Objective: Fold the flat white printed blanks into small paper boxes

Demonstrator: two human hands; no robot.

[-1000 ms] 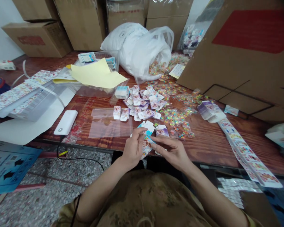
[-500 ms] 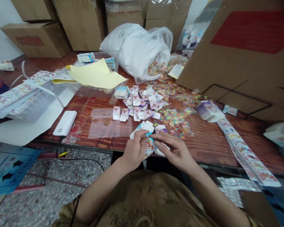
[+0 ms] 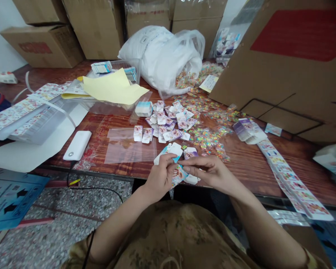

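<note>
My left hand (image 3: pixel 160 176) is closed on a small flat printed box (image 3: pixel 178 175), light blue and white with a picture of a hand on it, at the table's front edge. From the other side my right hand (image 3: pixel 208 170) pinches at the box's upper edge; its fingertips meet there and hide what lies between them. Just beyond lie blue-and-white boxes (image 3: pixel 176 148) and a purple-and-white box (image 3: pixel 190 152). A heap of small purple-and-white boxes (image 3: pixel 168 121) lies farther back. Clear packets of colourful bits (image 3: pixel 210 140) spread to the right of it.
A white sack (image 3: pixel 148 52) and a clear bag stand behind. Left are a yellow paper (image 3: pixel 117 89), a white power bank (image 3: pixel 77 145) with a cable, and printed sheets (image 3: pixel 28 108). At right, a large carton (image 3: pixel 282 82) leans over the table beside a printed strip (image 3: pixel 291 175).
My right hand has turned flatter, its fingers straighter at the box's upper edge, and its forearm has swung slightly right. My left hand keeps its hold on the box.
</note>
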